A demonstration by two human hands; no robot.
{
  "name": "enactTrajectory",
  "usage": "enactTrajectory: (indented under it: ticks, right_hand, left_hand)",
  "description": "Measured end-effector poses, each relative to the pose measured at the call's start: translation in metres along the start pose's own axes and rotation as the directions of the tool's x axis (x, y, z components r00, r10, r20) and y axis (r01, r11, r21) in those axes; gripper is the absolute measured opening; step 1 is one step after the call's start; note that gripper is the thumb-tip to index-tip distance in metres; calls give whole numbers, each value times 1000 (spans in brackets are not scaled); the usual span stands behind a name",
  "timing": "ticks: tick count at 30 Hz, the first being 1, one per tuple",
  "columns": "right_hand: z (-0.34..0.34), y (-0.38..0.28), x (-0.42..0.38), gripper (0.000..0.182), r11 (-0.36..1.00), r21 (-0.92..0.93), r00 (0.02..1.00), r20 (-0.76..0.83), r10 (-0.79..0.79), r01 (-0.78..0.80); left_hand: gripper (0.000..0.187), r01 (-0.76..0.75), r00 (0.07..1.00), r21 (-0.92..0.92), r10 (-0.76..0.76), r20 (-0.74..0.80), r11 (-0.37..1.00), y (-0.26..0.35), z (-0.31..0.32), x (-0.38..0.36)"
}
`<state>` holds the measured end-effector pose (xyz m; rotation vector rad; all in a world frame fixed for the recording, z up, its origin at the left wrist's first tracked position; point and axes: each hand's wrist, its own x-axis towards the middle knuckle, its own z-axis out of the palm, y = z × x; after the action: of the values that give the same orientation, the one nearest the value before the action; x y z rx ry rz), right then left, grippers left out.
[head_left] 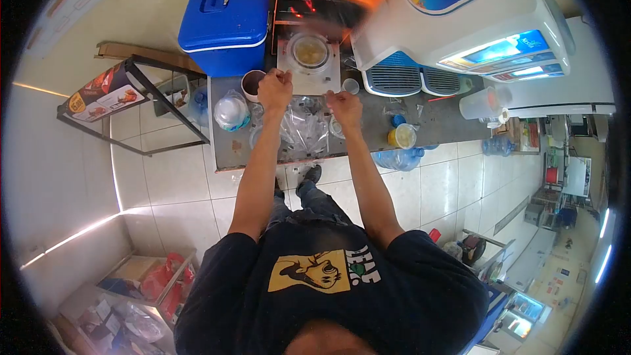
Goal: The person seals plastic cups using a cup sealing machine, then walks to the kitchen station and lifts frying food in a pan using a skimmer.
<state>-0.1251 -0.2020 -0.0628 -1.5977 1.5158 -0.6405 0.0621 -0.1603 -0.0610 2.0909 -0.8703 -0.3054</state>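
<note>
Just before an orange machine [319,8], left hand [275,92], right hand [346,109], fingers curled

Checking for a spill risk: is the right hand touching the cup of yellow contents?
Apart. The head view shows gray counter between the right hand and the cup, which stands off to the hand's right.

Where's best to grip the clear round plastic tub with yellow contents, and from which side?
I'd grip the tub by its sides from the right, with the right hand: it looks round and upright, with a small blue object close behind.
</note>
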Motion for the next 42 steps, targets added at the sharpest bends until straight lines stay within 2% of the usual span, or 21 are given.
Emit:
enactTrajectory:
  ticks: [1,3,4,6,8,9,11,12,14,17,19,21,23,26,28,30,32,38,40,41,42]
  right_hand:
    - [-5,-5,-3,29,932,-309,963,-130,-237,188]
    - [-10,-2,6,29,926,-286,932,-194,-306,244]
    - [-12,0,12,29,916,-266,893,-258,-367,300]
    - [-10,9,33,30,932,-251,906,-269,-328,262]
    - [-7,5,61,31,945,-230,913,-283,-293,232]
    - [-6,2,71,31,940,-283,937,-234,-259,189]
    - [0,0,86,31,926,-342,958,-173,-228,159]
    - [2,-1,92,28,941,-284,964,-134,-229,184]
    - [6,0,100,26,950,-229,967,-94,-237,211]
    - [11,2,106,22,941,-207,942,-148,-301,268]
    - [15,14,115,17,930,-120,918,-158,-363,347]
    - [17,21,125,14,931,-165,926,-144,-350,326]
    - [19,20,128,13,930,-206,934,-126,-335,305]
    - [20,19,134,14,919,-259,932,-130,-338,297]
    - [26,21,141,14,932,-144,907,-220,-359,334]
    - [26,16,145,15,935,-162,912,-223,-345,314]
    - [22,5,144,16,937,-186,916,-221,-334,296]
    - [23,4,155,21,922,-254,931,-143,-336,294]
    - [19,-41,117,25,811,-410,734,-375,-567,417]
    - [19,-46,112,25,804,-414,733,-363,-576,426]
    - [19,-47,108,28,690,-472,699,-195,-689,549]
  left_hand:
    - [25,43,998,18,-44,52,999,4,-5,1]
    - [29,88,991,36,-91,103,996,6,-7,0]
    - [33,34,999,83,-35,4,996,5,-6,-3]
    - [39,-11,996,135,23,-90,991,6,-5,-15]
    - [43,110,960,259,-35,-276,959,13,-5,-28]
    - [43,115,961,263,-40,-275,958,5,2,-26]
    - [37,12,992,-102,-25,-124,995,-18,24,-14]
    - [37,18,991,-104,-32,-129,994,-21,26,-8]
    - [29,47,999,-293,-40,32,955,-26,32,2]
    - [25,-75,991,-285,40,-127,955,-41,56,7]
    - [24,-79,988,-260,40,-150,962,-40,58,9]
    - [23,-82,984,-233,42,-174,969,-35,57,9]
    - [20,125,987,-496,-158,-25,859,-21,44,9]
    - [20,149,968,-609,-242,-73,779,-7,39,14]
    - [20,97,971,-551,-200,-129,829,-1,43,21]
    - [21,50,970,-489,-160,-185,871,1,44,28]
    - [20,-183,957,-196,129,-260,964,1,45,33]
    - [19,-36,982,-268,-15,-188,963,-8,64,49]
    - [19,-3,980,-265,-50,-193,964,-9,68,54]
    - [19,26,979,-259,-77,-191,966,-8,69,57]
    - [19,36,976,-265,-91,-197,964,-7,68,59]
